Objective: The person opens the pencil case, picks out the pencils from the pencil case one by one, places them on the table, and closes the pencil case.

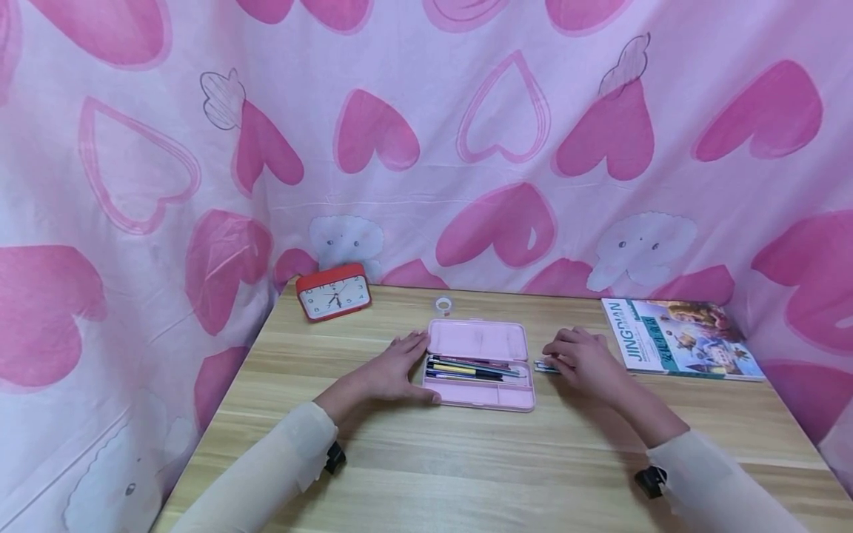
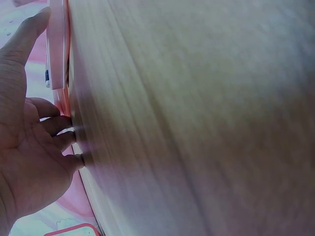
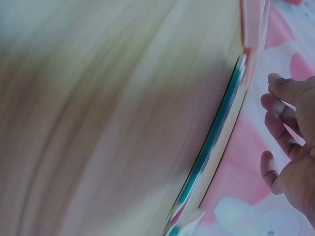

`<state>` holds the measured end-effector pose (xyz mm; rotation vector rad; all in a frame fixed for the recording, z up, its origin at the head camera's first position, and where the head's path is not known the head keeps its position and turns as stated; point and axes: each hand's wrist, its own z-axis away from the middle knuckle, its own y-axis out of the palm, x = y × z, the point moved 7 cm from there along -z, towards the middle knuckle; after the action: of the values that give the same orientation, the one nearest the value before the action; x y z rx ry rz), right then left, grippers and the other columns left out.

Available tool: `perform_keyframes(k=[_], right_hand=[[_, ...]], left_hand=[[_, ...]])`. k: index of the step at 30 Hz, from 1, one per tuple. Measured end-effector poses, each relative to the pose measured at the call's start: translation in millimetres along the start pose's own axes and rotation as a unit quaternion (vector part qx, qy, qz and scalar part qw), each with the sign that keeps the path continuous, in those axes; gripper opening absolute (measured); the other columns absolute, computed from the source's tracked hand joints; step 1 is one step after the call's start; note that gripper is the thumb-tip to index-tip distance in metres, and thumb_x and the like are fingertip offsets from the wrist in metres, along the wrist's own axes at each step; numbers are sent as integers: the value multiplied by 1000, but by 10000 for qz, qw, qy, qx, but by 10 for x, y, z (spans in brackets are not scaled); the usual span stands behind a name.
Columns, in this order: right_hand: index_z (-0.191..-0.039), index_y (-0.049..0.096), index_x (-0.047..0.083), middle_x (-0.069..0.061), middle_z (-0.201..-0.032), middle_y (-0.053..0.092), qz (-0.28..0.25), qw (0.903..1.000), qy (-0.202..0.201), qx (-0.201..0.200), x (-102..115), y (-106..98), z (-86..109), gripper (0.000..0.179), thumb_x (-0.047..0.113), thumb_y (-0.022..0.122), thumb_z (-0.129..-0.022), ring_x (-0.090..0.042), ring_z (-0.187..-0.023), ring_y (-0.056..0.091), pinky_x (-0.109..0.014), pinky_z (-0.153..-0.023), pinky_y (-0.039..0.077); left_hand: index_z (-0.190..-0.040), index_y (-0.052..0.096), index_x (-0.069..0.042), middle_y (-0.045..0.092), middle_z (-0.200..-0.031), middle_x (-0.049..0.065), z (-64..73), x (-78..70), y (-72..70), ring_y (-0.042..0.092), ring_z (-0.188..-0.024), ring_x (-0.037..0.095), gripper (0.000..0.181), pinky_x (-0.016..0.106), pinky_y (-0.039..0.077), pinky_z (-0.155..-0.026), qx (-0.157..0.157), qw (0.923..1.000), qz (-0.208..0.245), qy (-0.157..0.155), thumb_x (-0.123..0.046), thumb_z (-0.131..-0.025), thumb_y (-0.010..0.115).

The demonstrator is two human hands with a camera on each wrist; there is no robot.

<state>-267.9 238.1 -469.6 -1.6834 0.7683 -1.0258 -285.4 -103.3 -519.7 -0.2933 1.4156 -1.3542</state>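
Observation:
An open pink pencil case (image 1: 516, 400) lies in the middle of the table, holding several pens and pencils (image 1: 466, 368). My left hand (image 1: 393, 370) rests at its left side. In the left wrist view, the thumb (image 2: 34, 24) of that hand touches the case's wall, and its other fingers reach down to the table. My right hand (image 1: 586, 363) is just right of the case, over a thin white-and-teal strip (image 1: 541, 366) whose kind is unclear. The right wrist view shows loosely bent fingers (image 3: 278, 128) apart from this strip (image 3: 211, 132).
A red alarm clock (image 1: 335, 296) stands at the back left. Behind the case sits a small roll of tape (image 1: 443, 304). A picture-covered book (image 1: 686, 340) lies at the back right, beyond my right hand. Pink heart-patterned cloth (image 1: 426, 148) hangs around the table (image 1: 466, 466).

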Motion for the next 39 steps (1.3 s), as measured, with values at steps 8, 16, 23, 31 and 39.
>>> perform_keyframes(k=[8,16,23,31,39], right_hand=[[-111,86,21,5,-105,72,-246,9992,-310,80,314,169,-165,15,18,88,-96,-18,-101,58,-41,-87,39],[-111,88,24,11,-102,68,-333,9981,-447,270,467,310,-240,17,19,90,-95,-14,-99,52,-42,-89,38],[-114,88,23,11,-101,66,-274,9978,-389,469,514,404,-291,20,19,90,-95,-14,-101,52,-43,-90,38],[-112,88,23,9,-101,67,-144,9982,-446,386,545,438,-316,20,15,90,-94,-16,-103,55,-45,-91,40],[-109,87,22,7,-101,67,-25,9987,-398,305,585,447,-334,16,15,89,-94,-19,-103,58,-50,-91,46]], left_hand=[[-179,16,-16,11,-189,1,-6,23,22,3,-176,24,132,51,5,-144,-13,10000,3,-35,-80,-83,80],[-179,15,-16,10,-189,1,-8,35,13,3,-176,23,132,50,5,-144,-16,10000,-26,-36,-81,-83,80],[-179,13,-18,8,-189,0,-19,54,29,1,-176,21,133,49,4,-144,12,10000,-63,-48,-82,-83,79],[-179,13,-18,9,-189,0,-18,46,24,2,-176,22,132,50,4,-144,-5,10000,-62,-63,-81,-84,79],[-179,13,-18,8,-189,0,-15,46,30,1,-176,22,132,50,4,-144,4,10000,3,-77,-81,-84,79]])
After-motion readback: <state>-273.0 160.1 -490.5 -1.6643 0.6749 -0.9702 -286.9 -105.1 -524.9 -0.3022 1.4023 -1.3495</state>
